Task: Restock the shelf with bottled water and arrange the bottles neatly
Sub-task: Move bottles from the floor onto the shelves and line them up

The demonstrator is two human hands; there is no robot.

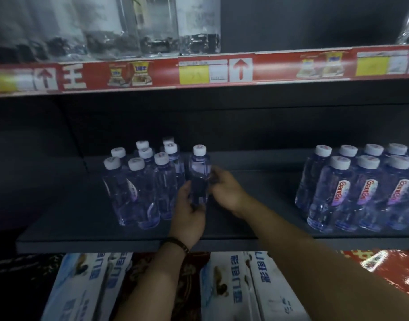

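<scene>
A dark grey shelf (275,193). Near its left edge, a cluster of bottles (138,191), clear with a violet tint and white caps; the single bottle (199,179) beside them matches. Near the right edge, a bottle group (361,193) wears white labels with red lettering. Above, a red price strip (164,72) bears yellow and white tags and red arrows. Below the front edge, white-and-blue boxes (233,286) and a red package (389,269).
</scene>
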